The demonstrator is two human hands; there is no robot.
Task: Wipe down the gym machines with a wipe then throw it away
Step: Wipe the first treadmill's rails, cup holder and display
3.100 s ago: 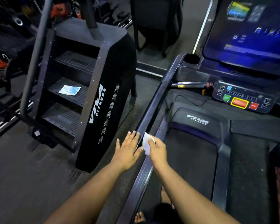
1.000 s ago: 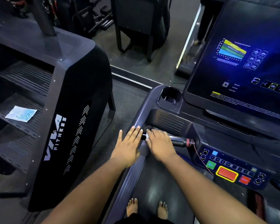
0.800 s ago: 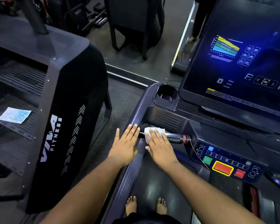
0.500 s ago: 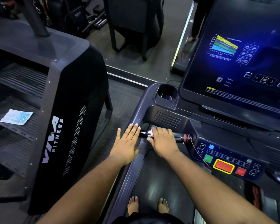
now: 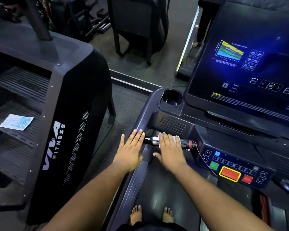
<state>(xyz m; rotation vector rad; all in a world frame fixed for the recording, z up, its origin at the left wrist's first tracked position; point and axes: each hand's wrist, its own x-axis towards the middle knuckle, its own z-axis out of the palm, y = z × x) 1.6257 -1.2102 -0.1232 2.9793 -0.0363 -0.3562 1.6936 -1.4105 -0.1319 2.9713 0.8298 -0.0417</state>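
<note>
Landmark: the horizontal grip bar (image 5: 150, 140) at the front left of my treadmill (image 5: 173, 125); every place below is given from it.
My right hand (image 5: 169, 151): palm down on top of the bar, fingers (image 5: 165, 139) flat and close together, pressing the wipe against it.
Wipe (image 5: 176, 139): white, trapped between my right palm and the bar; only edges show, one past my fingertips on the console side, one at the bar's chrome band.
My left hand (image 5: 129, 151): just left of the bar, flat on the treadmill's side rail (image 5: 141, 120), fingers spread wide and straight, holding nothing.
Red cord (image 5: 205, 161): wound round the bar's right end, trailing down across the button panel.
Button panel (image 5: 233, 167): right of and below the bar; green, yellow-framed red and small red buttons.
Screen (image 5: 244, 64): above and right of the bar, lit, showing a coloured graph.
Cup holder (image 5: 171, 99): directly beyond the bar, in the console corner.
Stair machine (image 5: 70, 114): well left of the bar, marked VIVA FITNESS.
Blue-and-white packet (image 5: 17, 122): lying flat on one of its steps, far left of the bar.
My bare feet (image 5: 151, 214): on the belt, below the bar.
</note>
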